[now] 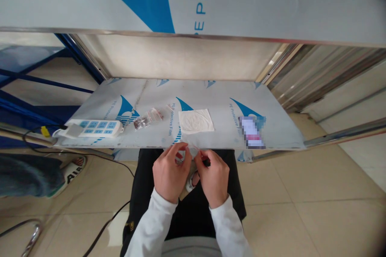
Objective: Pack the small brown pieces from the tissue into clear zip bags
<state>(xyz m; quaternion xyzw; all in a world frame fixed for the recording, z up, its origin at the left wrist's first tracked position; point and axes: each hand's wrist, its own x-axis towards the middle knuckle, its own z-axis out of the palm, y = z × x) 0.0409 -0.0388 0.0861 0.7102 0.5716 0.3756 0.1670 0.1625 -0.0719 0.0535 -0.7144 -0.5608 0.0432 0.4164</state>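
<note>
A small clear plastic bag [194, 152] is stretched between my two hands at the front edge of the shelf. My left hand [171, 170] pinches one side of it between thumb and fingers. The other side is in the pinch of my right hand [213, 174]. A thin reddish line shows along the bag's upper edge; whether anything is inside I cannot tell. Just beyond my hands lies a white square sheet of tissue [196, 121], slightly wrinkled. Left of the tissue are small clear bags [148, 119], with small dark pieces in some.
A white power strip [101, 128] with a plugged-in adapter lies at the shelf's left, its black cable hanging down. To the right rests a phone [252, 132], partly blurred. An upper shelf [256, 8] spans above. Another person's shoe [72, 172] is on the floor at left.
</note>
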